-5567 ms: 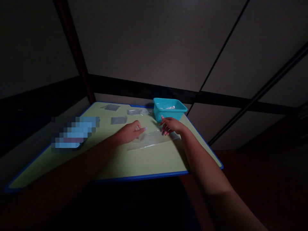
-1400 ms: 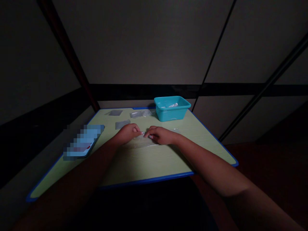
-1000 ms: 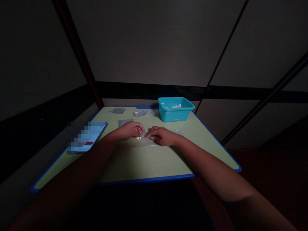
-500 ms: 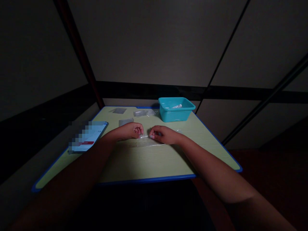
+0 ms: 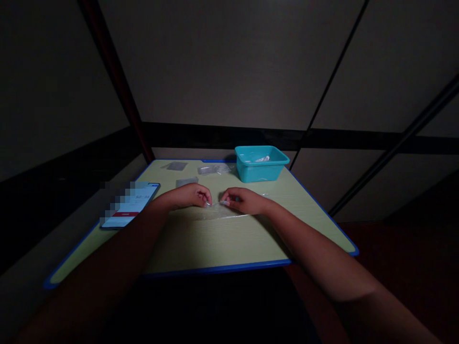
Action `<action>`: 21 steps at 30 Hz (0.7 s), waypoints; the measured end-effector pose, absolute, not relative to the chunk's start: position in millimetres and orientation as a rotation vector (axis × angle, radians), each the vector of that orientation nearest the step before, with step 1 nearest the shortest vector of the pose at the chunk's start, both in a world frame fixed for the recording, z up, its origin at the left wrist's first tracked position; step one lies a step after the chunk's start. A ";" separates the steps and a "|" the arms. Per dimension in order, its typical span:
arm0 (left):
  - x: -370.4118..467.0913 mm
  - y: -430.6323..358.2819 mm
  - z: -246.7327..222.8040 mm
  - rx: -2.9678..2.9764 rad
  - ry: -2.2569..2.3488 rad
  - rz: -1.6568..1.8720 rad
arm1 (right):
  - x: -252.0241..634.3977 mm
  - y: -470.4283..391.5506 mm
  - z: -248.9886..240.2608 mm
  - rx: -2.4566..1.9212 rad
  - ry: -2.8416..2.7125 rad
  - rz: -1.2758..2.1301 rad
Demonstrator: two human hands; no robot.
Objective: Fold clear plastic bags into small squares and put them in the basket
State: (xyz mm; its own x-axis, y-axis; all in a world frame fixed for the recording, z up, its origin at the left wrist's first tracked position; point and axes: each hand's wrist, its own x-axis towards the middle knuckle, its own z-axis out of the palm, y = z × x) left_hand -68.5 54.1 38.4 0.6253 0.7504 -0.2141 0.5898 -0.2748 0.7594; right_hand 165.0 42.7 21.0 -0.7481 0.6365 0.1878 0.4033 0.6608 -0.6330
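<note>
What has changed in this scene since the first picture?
The right hand moved left, from near the turquoise basin, toward the left hand, over the clear plastic film. Any change of grip is unclear. The basin and phone stayed in place.

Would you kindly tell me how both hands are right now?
Left hand: curled at the clear plastic; grip unclear.
Right hand: curled there, grip unclear.
</note>
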 end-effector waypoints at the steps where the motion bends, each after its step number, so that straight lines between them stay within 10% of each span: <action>1: -69.2 54.6 38.5 1.981 1.060 0.228 | 165.3 42.7 20.7 -0.810 -2.483 0.819; 21: -78.9 62.8 34.2 2.106 1.025 0.098 | 165.5 43.3 24.4 -0.772 -2.558 0.711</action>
State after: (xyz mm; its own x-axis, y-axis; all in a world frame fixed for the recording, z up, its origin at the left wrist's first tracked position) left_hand -78.9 62.8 34.2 0.6722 0.6971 -0.2494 0.6376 -0.3737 0.6737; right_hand 165.5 43.3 24.4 -0.7794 0.5930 0.2021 0.4036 0.7220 -0.5620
